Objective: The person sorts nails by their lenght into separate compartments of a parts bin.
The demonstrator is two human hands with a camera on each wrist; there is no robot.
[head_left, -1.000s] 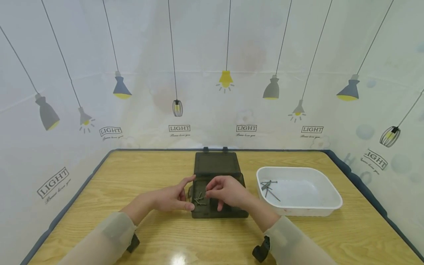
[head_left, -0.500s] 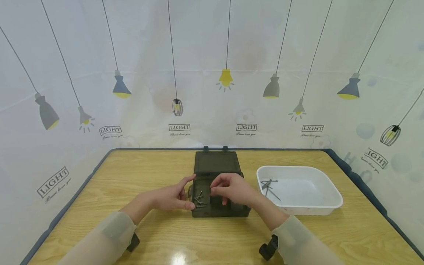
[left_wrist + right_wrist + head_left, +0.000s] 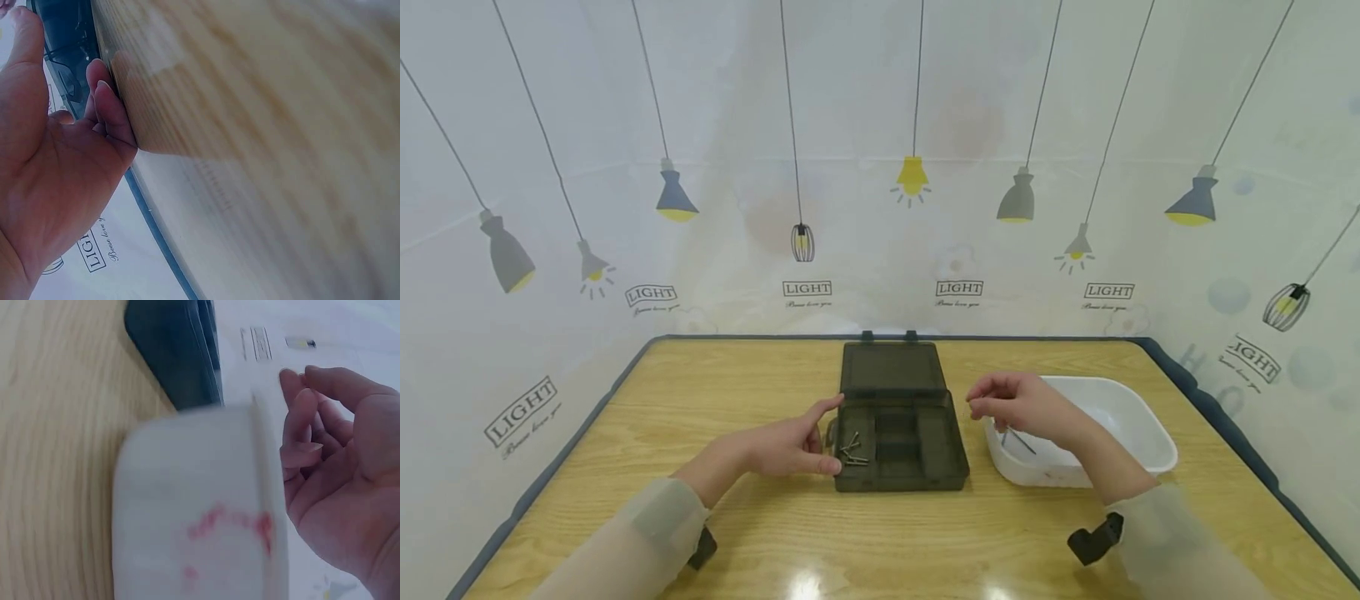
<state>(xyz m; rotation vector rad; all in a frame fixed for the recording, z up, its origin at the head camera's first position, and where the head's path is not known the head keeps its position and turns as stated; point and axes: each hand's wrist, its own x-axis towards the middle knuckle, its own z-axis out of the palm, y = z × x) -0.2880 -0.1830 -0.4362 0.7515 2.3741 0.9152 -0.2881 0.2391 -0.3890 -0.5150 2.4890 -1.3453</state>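
**Left hand [image 3: 786,448] on the box [image 3: 901,483], right hand [image 3: 1033,408] beside it at the tray [image 3: 1127,417]**

From my distant place I take the dark box as my landmark. It lies on the wooden table [image 3: 700,383], and its lid [image 3: 891,367] is laid back behind it. In the left compartment of the box there are several small metal screws [image 3: 853,451], in a loose pile.

My left hand is at the left side of the box. The grip is wide: the index finger reaches to the far corner and the thumb touches near the front corner, so the hand rests on the box and is not closed around it.

My right hand is to the right of the box, above the tray's end which is nearest to it. Its fingers are bent and the grip is narrow, thumb and index tips close together; whether something thin is between them, I cannot tell.

The white tray stands to the right of the box, a little apart. More screws [image 3: 1019,442] lie in its box-side end, partly hidden by my right hand. Red marks [image 3: 215,522] show on its outer wall. Behind the box hangs a pale cloth [image 3: 865,108] with printed lamps [image 3: 912,177].
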